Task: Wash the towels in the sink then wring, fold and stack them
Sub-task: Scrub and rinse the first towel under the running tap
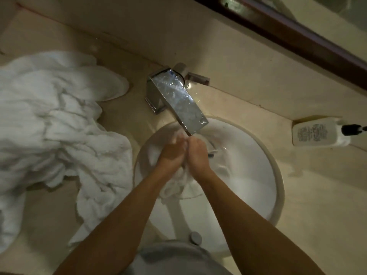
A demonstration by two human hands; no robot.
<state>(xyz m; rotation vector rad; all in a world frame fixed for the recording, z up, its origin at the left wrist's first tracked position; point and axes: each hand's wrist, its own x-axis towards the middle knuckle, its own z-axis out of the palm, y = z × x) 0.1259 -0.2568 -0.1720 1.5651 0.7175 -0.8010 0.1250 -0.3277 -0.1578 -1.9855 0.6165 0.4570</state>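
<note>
— Where's the towel [174, 185]?
— In the sink [258, 175], bunched under the tap [178, 100]. My left hand [171, 153] and right hand [197, 153], fingers [178, 140] pinching it.
— Handling?
— Likely soft, soaked, heavy; I'd grip the thick bunch.

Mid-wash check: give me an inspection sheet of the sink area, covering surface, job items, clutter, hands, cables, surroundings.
Surface: beige stone countertop, looks wet near the tap.
Job's things: small white towel bunched in the round white sink basin; heap of crumpled white towels on the counter left of the basin.
Clutter: white plastic pump bottle lying on its side, right of the basin.
Grippers: left hand and right hand both clenched on the towel under the chrome faucet.
Cables: nothing seen.
Surroundings: dark wooden mirror frame behind.
</note>
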